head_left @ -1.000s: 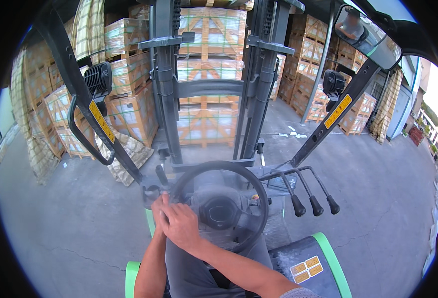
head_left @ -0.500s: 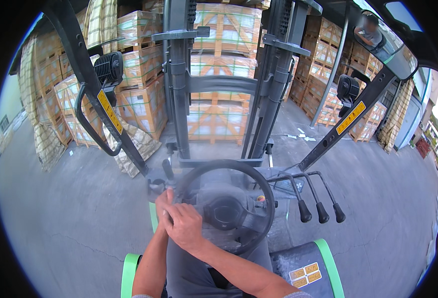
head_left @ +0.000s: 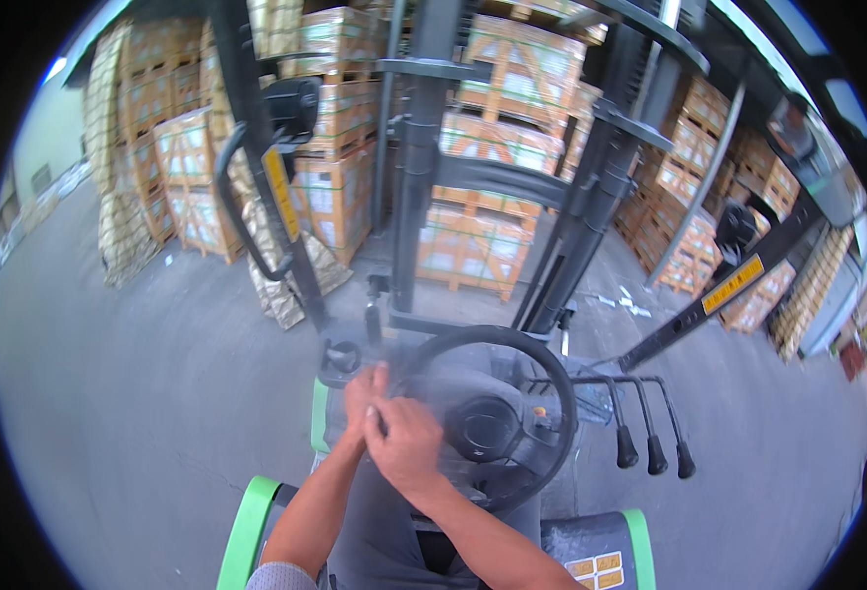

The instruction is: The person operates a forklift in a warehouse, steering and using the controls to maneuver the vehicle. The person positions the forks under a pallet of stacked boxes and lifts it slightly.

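My left hand [head_left: 358, 391] is raised beside the left rim of a black steering wheel [head_left: 558, 369], with its fingers partly covered and blurred. Across it lies my right hand [head_left: 409, 442], its fingers curled over the left hand near the wrist. Both hands are in front of the wheel's left side, and I cannot tell whether either touches the rim. Just beyond them stands a dark upright lever [head_left: 372, 323], with a round cup-like recess [head_left: 343, 356] to its left. Three black-knobbed levers [head_left: 657, 454] to the right of the wheel are untouched.
A forklift mast [head_left: 418, 167] rises ahead. Beyond it are stacked wooden crates [head_left: 473, 246] wrapped in clear film. Slanting cab posts [head_left: 276, 197] stand at both sides, with a mirror at upper right. Checked cloth sheets [head_left: 119, 197] hang by the crates. White scraps lie on the concrete floor [head_left: 119, 374].
The view has swung left and tilted, so the mast, wheel and levers appear farther right. My hands remain together, the right over the left.
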Available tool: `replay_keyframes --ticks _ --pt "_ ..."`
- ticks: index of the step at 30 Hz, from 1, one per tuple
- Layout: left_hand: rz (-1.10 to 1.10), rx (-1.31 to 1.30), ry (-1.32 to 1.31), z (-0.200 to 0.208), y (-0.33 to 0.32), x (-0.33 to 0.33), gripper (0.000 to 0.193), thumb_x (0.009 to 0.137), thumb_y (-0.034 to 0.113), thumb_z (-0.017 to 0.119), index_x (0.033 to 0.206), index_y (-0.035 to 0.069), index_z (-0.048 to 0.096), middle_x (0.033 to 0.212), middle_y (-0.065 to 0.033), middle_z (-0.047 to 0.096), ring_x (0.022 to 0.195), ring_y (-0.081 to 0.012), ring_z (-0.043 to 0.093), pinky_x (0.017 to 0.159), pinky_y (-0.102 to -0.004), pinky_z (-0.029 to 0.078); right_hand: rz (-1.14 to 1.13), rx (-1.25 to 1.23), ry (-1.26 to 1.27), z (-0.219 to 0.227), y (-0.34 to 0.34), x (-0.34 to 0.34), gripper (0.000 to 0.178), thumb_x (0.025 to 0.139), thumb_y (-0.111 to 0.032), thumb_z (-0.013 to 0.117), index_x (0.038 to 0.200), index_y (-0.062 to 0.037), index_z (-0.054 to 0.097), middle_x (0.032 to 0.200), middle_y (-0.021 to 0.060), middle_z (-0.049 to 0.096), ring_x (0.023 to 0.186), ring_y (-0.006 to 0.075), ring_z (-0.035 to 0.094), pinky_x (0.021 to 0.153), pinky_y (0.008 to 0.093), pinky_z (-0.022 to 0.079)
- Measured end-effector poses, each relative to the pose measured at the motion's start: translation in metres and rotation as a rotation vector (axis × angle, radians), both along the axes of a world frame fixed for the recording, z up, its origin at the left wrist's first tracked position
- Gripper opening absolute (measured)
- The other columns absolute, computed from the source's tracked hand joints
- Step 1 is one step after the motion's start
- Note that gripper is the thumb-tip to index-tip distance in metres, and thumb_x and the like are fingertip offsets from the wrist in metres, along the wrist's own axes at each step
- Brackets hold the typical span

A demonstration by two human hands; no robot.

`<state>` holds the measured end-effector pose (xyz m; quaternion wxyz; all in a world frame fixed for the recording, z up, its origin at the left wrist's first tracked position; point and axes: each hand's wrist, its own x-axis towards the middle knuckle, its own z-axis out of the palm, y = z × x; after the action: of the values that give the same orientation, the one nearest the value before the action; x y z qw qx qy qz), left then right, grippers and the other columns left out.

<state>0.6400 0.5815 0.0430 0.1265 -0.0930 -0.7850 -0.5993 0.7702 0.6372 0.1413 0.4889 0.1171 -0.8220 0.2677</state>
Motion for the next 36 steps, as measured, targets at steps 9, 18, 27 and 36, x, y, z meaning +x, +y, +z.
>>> replay_keyframes --ticks 9,18,27,36 --pt "0.186 0.193 -0.313 -0.088 -0.077 0.048 0.051 0.104 0.047 0.048 0.107 -0.002 0.063 0.091 -0.0249 0.069 0.088 -0.0430 0.067 0.080 -0.0523 0.049 0.012 0.024 -0.114 0.001 0.003 0.000 0.009 0.084 0.000 0.069 0.092 -0.0035 0.071 0.082 0.0133 0.068 0.073 0.0288 0.066 0.069 0.0370 0.053" --pt "0.734 -0.640 -0.700 -0.365 -0.337 0.241 0.063 0.094 0.032 0.062 0.144 -0.005 0.048 0.149 -0.0262 0.048 0.141 -0.0441 0.040 0.120 -0.0545 0.023 -0.134 0.011 -0.191 -0.009 0.004 0.000 0.011 0.083 -0.002 0.070 0.094 -0.0031 0.072 0.083 0.0097 0.068 0.069 0.0219 0.063 0.064 0.0331 0.050" --pt "0.562 -0.878 -0.700 -0.308 -0.365 0.319 0.054 0.101 0.034 0.054 0.138 -0.005 0.056 0.134 -0.0265 0.059 0.121 -0.0444 0.056 0.109 -0.0532 0.041 -0.345 -0.088 -0.306 -0.002 -0.023 0.005 0.015 0.095 -0.012 0.062 0.100 -0.0003 0.069 0.088 0.0098 0.066 0.080 0.0204 0.061 0.074 0.0341 0.049" --pt "0.442 -0.763 -0.853 -0.339 -0.368 0.323 0.072 0.099 0.046 0.052 0.146 -0.007 0.045 0.145 -0.0276 0.052 0.133 -0.0447 0.047 0.116 -0.0583 0.030 -0.620 -0.062 -0.354 -0.022 0.034 0.008 0.027 0.102 -0.023 0.057 0.116 -0.0015 0.067 0.099 0.0127 0.071 0.081 0.0210 0.069 0.067 0.0349 0.058"
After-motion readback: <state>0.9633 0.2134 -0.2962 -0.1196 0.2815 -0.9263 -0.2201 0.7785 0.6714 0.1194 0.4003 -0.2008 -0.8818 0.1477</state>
